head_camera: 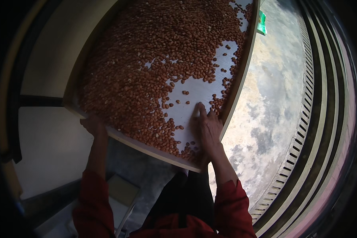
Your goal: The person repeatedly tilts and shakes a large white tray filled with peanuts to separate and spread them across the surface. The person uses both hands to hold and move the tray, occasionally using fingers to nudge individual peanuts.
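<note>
A large shallow tray with a raised pale rim (pixel 142 145) lies before me, its near edge close to my body. Reddish-brown shelled peanuts (pixel 154 38) cover most of its floor, thickest at the far side and on the left. White tray floor shows in patches at the right. My left hand (pixel 95 125) grips the near left corner of the rim; its fingers are partly hidden. Inside the near right corner, my right hand (pixel 208 126) is over the white floor with its index finger extended, beside some loose peanuts. It holds no peanut that I can see.
Pale panels with dark frames (pixel 52 151) stand at the left. On the right is a mottled concrete floor (pixel 255 113), with a slotted drain strip (pixel 297 139) and dark and light bands past it. A green packet (pixel 261 23) lies beyond the tray's right rim.
</note>
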Motion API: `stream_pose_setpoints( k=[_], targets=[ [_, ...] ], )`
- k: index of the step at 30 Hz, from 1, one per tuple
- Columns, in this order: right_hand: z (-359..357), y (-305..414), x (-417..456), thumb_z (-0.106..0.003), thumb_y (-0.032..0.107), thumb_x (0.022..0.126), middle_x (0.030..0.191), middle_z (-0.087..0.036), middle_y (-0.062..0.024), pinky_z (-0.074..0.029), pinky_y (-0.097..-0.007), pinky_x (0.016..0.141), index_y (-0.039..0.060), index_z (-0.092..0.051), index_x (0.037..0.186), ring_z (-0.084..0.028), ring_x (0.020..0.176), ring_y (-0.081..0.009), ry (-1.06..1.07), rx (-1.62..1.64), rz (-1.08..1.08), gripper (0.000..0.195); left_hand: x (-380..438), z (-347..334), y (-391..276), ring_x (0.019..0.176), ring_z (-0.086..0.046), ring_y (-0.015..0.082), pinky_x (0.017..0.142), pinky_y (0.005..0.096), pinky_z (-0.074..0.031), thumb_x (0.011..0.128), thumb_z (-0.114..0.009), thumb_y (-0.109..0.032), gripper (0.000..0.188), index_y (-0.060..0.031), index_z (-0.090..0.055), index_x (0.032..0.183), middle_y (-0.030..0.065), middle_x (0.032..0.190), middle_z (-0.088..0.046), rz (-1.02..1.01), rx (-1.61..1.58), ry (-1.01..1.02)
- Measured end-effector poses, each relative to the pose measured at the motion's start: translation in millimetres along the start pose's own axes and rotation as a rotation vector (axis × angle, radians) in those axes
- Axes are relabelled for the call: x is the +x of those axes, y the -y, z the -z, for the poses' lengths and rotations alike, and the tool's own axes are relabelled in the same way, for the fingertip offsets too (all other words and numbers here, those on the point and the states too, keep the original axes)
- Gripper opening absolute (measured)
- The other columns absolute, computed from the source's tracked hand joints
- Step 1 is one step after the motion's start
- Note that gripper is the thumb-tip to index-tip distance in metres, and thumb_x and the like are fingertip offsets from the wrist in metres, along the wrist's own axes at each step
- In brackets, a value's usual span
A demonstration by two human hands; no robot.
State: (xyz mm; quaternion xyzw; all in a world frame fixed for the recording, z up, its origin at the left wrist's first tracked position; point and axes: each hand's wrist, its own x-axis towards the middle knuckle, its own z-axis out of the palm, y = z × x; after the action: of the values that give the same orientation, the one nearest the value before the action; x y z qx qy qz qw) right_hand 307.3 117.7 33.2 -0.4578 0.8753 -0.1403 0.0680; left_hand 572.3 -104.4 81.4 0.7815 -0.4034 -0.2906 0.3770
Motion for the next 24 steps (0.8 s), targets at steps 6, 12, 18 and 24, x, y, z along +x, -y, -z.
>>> stream_pose_setpoints(
  k=[6, 12, 18, 24],
  targets=[
    [8, 4, 11, -0.049, 0.01, 0.084, 0.093, -0.058, -0.0179, -0.042, -0.0448, 0.075, 0.0068, -0.042, 0.13, -0.061, 0.083, -0.0319, 0.238, -0.046, 0.035, 0.047, 1, 2, 1, 0.113, -0.045, 0.0335, 0.094, 0.0404, -0.042, 0.087, -0.053, -0.039, 0.078, 0.0092, -0.015, 0.135, 0.0249, 0.128, -0.037, 0.01, -0.002, -0.029],
    [11, 17, 1, -0.056, 0.012, 0.079, 0.095, -0.058, -0.0192, -0.04, -0.0491, 0.082, -0.0042, -0.033, 0.132, -0.062, 0.08, -0.0315, 0.378, -0.035, 0.128, 0.061, -11, -3, -14, 0.113, -0.047, 0.0336, 0.094, 0.0401, -0.044, 0.091, -0.046, -0.036, 0.068, 0.0073, -0.017, 0.135, 0.0262, 0.128, -0.038, 0.058, 0.041, -0.025],
    [9, 13, -34, -0.061, 0.011, 0.074, 0.095, -0.058, -0.021, -0.04, -0.0481, 0.082, -0.007, -0.022, 0.135, -0.062, 0.081, -0.0339, 0.278, 0.048, -0.005, 0.075, -8, -3, -17, 0.111, -0.048, 0.034, 0.093, 0.0399, -0.046, 0.094, -0.04, -0.035, 0.063, 0.0063, -0.017, 0.136, 0.027, 0.128, -0.039, 0.104, 0.089, -0.067],
    [3, 23, -33, -0.058, 0.004, 0.074, 0.093, -0.057, -0.0234, -0.045, -0.0416, 0.072, -0.0116, -0.019, 0.134, -0.062, 0.079, -0.034, 0.243, 0.097, -0.206, 0.072, -5, -5, -10, 0.114, -0.046, 0.0341, 0.095, 0.0389, -0.044, 0.093, -0.043, -0.04, 0.07, 0.0075, -0.015, 0.136, 0.0267, 0.13, -0.036, 0.102, 0.089, -0.056]
  ],
)
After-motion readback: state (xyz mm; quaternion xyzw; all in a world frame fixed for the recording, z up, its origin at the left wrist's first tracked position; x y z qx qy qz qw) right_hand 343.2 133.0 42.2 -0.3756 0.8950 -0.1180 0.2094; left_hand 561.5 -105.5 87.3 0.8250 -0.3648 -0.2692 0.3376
